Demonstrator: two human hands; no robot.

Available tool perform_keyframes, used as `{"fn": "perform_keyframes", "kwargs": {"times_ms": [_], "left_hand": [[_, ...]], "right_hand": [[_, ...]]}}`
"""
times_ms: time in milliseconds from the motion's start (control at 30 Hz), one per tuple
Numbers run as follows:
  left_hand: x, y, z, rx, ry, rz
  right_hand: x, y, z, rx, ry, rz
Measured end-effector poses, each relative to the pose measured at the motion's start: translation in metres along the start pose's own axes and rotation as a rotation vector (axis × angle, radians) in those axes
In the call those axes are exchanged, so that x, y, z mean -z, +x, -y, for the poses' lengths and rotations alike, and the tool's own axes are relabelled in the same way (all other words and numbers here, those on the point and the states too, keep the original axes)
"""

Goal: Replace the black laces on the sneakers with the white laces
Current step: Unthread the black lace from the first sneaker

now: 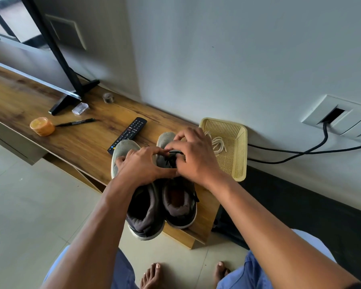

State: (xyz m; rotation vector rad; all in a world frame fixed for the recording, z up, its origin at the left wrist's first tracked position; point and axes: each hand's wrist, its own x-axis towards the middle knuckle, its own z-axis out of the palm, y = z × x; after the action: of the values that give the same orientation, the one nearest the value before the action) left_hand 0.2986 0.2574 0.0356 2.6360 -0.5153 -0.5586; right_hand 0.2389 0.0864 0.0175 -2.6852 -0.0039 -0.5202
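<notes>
Grey sneakers sit side by side at centre frame on the wooden shelf point(50, 147), the left sneaker point(133, 197) half covered by the left hand point(142, 163) and its heel overhanging the edge, the right sneaker point(178, 203) hidden across its tongue by the right hand point(194, 157). Both hands' fingers curl in over the black lace point(174, 152), of which only a short stretch shows between the fingertips; which fingers actually pinch it I cannot tell. White laces point(217, 143) lie coiled in the yellow basket point(236, 163) right of centre, partly behind the right hand.
</notes>
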Motion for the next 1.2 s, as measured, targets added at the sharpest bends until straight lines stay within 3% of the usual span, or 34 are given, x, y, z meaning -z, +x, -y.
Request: {"fn": "perform_keyframes", "kwargs": {"times_ms": [200, 400, 567, 700, 800, 933, 1100, 1200], "left_hand": [[-0.002, 0.001, 0.001, 0.01, 0.006, -0.012], [-0.001, 0.0, 0.0, 0.004, 0.006, -0.025], [0.002, -0.004, -0.006, 0.023, 0.007, -0.01], [0.004, -0.006, -0.004, 0.028, 0.003, 0.004], [0.004, -0.005, -0.001, 0.018, -0.004, 0.018], [0.004, -0.004, 0.0, 0.011, -0.015, 0.023], [0.005, -0.002, 0.002, 0.014, -0.028, 0.036], [0.004, -0.001, 0.002, 0.018, -0.034, 0.002]], "right_hand": [[-0.003, 0.0, 0.001, -0.066, -0.065, 0.123], [-0.004, -0.001, -0.006, -0.103, -0.021, 0.115], [-0.01, 0.002, -0.006, -0.279, 0.205, -0.094], [0.021, 0.017, -0.011, -0.631, 0.833, -0.43], [0.044, 0.02, -0.029, -0.725, 1.006, -0.507], [0.041, 0.012, -0.034, -0.63, 1.007, -0.342], [0.05, 0.009, -0.027, -0.341, 1.023, -0.056], [0.051, 0.006, -0.031, -0.308, 0.97, 0.091]]}}
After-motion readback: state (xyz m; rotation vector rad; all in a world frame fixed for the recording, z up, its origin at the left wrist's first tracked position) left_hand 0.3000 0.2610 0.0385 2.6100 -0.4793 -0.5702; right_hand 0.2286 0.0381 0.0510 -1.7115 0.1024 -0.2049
